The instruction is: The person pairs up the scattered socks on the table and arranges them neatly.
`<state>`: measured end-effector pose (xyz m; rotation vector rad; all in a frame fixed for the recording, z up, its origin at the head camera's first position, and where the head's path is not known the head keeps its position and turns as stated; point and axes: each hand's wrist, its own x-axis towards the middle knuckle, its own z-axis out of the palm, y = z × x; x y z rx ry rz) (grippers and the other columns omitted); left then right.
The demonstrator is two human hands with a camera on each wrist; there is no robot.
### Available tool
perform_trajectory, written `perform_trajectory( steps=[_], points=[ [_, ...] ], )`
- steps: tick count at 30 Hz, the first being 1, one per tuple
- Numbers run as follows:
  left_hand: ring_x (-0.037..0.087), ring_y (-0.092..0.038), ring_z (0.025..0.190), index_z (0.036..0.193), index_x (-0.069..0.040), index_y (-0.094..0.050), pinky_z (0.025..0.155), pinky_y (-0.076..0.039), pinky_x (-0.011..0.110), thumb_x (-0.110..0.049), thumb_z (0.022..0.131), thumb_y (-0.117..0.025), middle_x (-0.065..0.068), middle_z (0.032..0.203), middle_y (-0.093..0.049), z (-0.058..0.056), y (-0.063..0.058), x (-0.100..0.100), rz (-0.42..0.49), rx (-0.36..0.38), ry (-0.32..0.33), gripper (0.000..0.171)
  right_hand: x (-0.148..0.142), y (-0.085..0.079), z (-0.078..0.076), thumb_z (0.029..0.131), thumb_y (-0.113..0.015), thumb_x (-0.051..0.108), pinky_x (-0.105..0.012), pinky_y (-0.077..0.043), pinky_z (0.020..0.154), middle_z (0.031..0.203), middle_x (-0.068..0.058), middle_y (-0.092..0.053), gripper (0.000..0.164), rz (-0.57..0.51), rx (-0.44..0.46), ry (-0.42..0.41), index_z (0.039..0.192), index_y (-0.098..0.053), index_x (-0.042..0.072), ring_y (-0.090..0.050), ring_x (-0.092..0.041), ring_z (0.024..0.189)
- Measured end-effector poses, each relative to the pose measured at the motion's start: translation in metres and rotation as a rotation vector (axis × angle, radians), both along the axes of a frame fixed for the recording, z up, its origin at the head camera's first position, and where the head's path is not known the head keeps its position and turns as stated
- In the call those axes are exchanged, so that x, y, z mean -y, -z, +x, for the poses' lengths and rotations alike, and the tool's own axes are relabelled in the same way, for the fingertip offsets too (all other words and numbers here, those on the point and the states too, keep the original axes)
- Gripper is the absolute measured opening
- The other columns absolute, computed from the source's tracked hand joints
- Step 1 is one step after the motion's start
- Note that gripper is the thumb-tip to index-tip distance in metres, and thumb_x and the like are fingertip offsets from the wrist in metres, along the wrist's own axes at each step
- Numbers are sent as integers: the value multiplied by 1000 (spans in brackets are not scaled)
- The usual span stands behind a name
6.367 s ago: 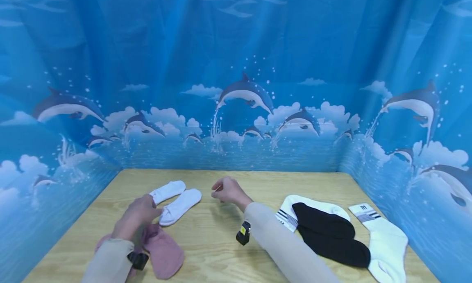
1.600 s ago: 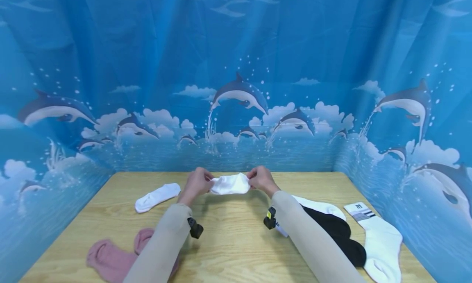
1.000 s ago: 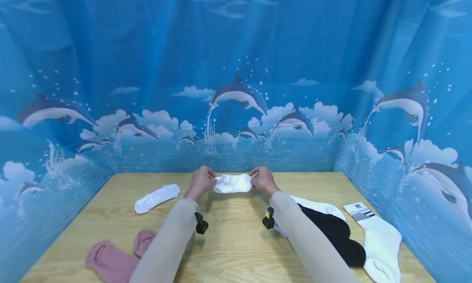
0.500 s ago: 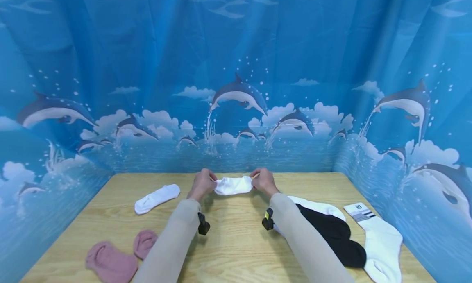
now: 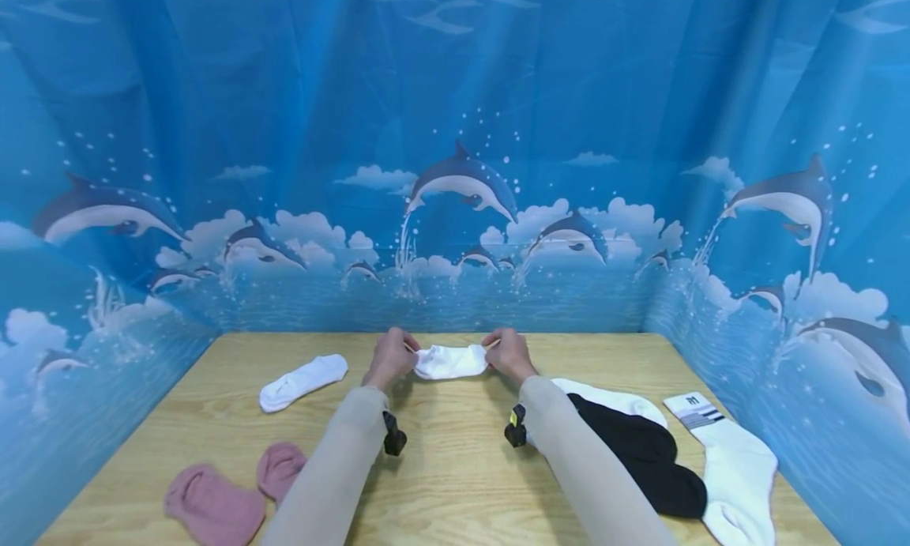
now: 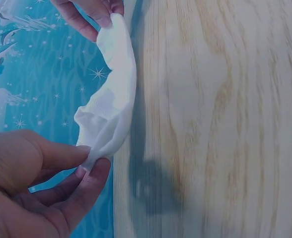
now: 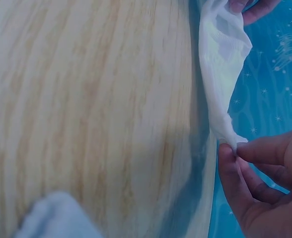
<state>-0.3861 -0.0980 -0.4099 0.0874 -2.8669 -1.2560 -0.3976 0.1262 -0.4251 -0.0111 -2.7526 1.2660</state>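
One white sock (image 5: pixel 451 362), finger-pinched by left hand (image 5: pixel 394 355) and right hand (image 5: pixel 509 355); M-like mark (image 5: pixel 693 401) on striped sock (image 5: pixel 742 463).

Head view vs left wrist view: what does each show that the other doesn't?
Head only: the pink socks, the black socks, the long white socks, the loose white ankle sock and both sleeves.

Left wrist only: the pinch up close, with the left hand's thumb and fingertips on one end of the held white sock; too small to make out in the head view.

Both: that sock stretched between left and right hand, the wooden table and the blue backdrop.
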Motion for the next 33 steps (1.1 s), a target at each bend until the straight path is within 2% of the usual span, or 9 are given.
perform_trajectory(
  steps=[11, 19, 25, 29, 33],
  points=[
    [25, -69, 84, 101, 0, -74, 69, -58, 30, 6, 84, -70, 17, 98, -74, -2, 5, -3, 1, -13, -12, 19, -4, 3, -1, 73, -66, -10, -24, -56, 65, 81, -16, -77, 33, 27, 0, -9, 104, -75, -3, -68, -16, 65],
    [29, -68, 95, 96, -1, -76, 82, -59, 39, 2, 86, -72, 15, 102, -73, 0, 8, -1, -34, -24, -8, 11, -6, 5, -2, 76, -67, -9, -28, -58, 69, 80, -14, -77, 30, 56, 21, 0, 104, -77, -2, -67, -14, 62],
    [29, -68, 93, 95, 0, -76, 81, -59, 39, 4, 84, -72, 17, 102, -74, 1, 9, -4, -49, -35, -18, 12, -8, 6, -1, 78, -69, -8, -28, -58, 68, 80, -14, -77, 27, 67, 54, 11, 102, -77, -1, -69, -16, 63],
    [29, -68, 91, 94, 0, -76, 80, -59, 38, 5, 83, -73, 18, 102, -73, 1, 11, -5, -65, -46, -24, 12, -8, 7, 0, 76, -70, -8, -33, -60, 77, 86, -13, -78, 26, 103, 49, 21, 100, -77, 0, -71, -22, 73],
    [30, -68, 92, 92, 0, -76, 83, -59, 41, 5, 82, -73, 18, 103, -74, 1, 12, -6, -77, -52, -29, 11, -9, 7, 0, 74, -71, -7, -37, -58, 87, 93, -14, -77, 25, 134, 41, 30, 97, -78, 0, -68, -26, 84]
  ],
)
